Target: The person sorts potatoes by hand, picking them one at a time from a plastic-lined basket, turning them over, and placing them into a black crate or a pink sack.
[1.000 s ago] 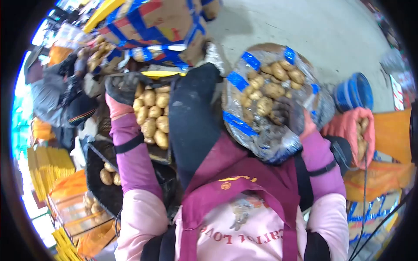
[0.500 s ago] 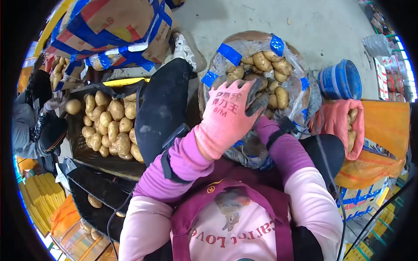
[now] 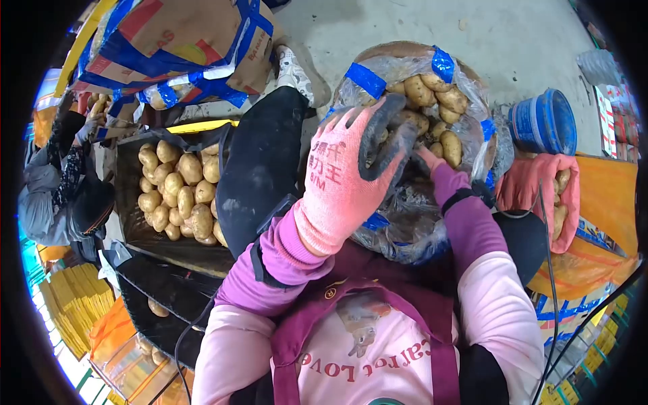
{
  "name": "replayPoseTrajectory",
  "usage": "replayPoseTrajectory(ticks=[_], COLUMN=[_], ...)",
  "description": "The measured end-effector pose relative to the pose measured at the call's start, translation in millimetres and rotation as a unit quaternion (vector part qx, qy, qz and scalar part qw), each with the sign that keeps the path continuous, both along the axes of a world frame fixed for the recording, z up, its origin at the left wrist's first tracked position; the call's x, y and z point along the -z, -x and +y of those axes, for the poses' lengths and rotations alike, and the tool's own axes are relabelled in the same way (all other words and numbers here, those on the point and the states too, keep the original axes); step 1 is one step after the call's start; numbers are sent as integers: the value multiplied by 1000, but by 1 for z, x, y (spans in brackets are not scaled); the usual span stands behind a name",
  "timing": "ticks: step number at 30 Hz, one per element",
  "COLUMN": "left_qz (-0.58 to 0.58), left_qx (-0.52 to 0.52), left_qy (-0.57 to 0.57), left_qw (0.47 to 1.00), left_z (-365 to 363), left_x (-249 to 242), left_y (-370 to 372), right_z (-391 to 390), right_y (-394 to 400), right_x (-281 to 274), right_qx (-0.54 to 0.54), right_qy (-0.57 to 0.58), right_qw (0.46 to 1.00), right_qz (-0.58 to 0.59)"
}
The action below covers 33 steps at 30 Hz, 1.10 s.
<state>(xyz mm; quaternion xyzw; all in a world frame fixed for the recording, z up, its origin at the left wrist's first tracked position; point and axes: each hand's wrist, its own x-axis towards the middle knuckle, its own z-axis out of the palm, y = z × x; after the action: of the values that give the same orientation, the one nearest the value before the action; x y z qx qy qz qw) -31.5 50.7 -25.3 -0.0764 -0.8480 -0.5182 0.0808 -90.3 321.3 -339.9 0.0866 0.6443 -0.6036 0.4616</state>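
My left hand [image 3: 347, 158], in a pink glove with dark grip patches, is over the left side of a round container [image 3: 405, 48] lined with clear plastic and blue tape. Its thumb and fingers are spread and curved, with no potato clearly held. Potatoes [image 3: 451, 147] fill the container's upper and right parts. Lower and to the right, my right hand [image 3: 426, 159] reaches in beside the potatoes, its fingertips hidden behind the left glove and the container's contents.
A dark crate [image 3: 152, 253] of potatoes is left of my leg. Taped cardboard boxes [image 3: 182, 40] stand at the upper left. A blue bucket [image 3: 545, 123] and a pink sack [image 3: 570, 202] are at the right. Another person [image 3: 57, 196] works at the far left.
My left hand has turned, its fingers more spread and its thumb side more visible. My right hand is now partly visible in the container. The co-worker's hand has left the potato beside the crate.
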Motion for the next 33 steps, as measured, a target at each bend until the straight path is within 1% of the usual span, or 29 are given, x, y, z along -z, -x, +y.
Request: replayPoseTrajectory(ticks=[2,3,4,5,6,7,8,9,10,11,12,14,15,16,17,18,19,20,22,23,24,25,26,27,28,29,30,31,33], left_qz=[79,107,112,118,127,130,137,152,165,136,144,186,188,162,113,59,-123,-128,-279,-283,-286,-274,-257,-245,-249,-243,-236,-247,-225], left_qx=[-21,-23,-22,-30,-37,-42,-43,-61,-78,-61,-56,-82,-76,-70,-29,14,60,138,124,131,125,135,149,126,121,128,136,110,114], left_qy=[61,65,67,89,112,159,160,179,196,191,188,101,34,-27,-153,-274,-541,-468,-445,-469,-463,-473,-485,-472,-474,-474,-473,-420,-432], left_qw=[995,992,991,989,985,978,977,970,963,970,970,974,979,984,981,960,830,864,842,827,829,826,823,837,836,837,838,866,866], left_z=[5,8,9,10,11,10,10,11,13,11,9,9,9,10,15,21,34,31,42,39,36,33,31,34,36,38,39,40,41], left_x=[-4,2,7,10,10,7,6,7,8,7,9,14,15,20,24,20,15,34,24,19,18,16,16,18,22,26,28,28,31], left_y=[0,1,1,2,2,-1,-1,-2,-6,-9,-9,-5,-3,0,1,0,-5,-8,-10,-12,-13,-12,-7,-8,-7,-8,-7,-7,-9], right_z=[18,-9,-19,-25,-26,-9,-14,-22,-29,-30,-32,-27,-19,-10,-2,-3,-11,-17,-23,-31,-36,-31,-33,-33,-34,-36,-35,-35,-37], right_y=[-16,-27,-36,-41,-40,-31,-29,-32,-36,-31,-30,-33,-37,-44,-52,-63,-75,-84,-94,-99,-102,-96,-93,-92,-92,-92,-92,-90,-87], right_x=[102,35,2,-22,-32,4,-13,-48,-95,-157,-197,-254,-272,-286,-300,-313,-325,-330,-326,-336,-339,-328,-329,-331,-331,-329,-324,-316,-303], right_qx=[55,78,79,108,138,13,13,92,172,68,73,101,108,89,70,76,97,115,128,125,122,89,88,61,31,57,54,83,138], right_qy=[134,46,49,54,61,130,132,158,182,196,194,271,266,293,318,314,312,309,291,231,171,153,157,59,-41,-34,-33,-33,-21], right_qw=[988,995,995,991,986,985,984,982,967,976,976,957,958,949,935,934,916,891,896,913,927,901,900,871,828,825,828,815,779], right_qz=[-56,44,49,57,67,109,116,36,-45,62,70,4,15,79,142,150,234,313,310,312,311,397,397,485,559,562,557,572,611])
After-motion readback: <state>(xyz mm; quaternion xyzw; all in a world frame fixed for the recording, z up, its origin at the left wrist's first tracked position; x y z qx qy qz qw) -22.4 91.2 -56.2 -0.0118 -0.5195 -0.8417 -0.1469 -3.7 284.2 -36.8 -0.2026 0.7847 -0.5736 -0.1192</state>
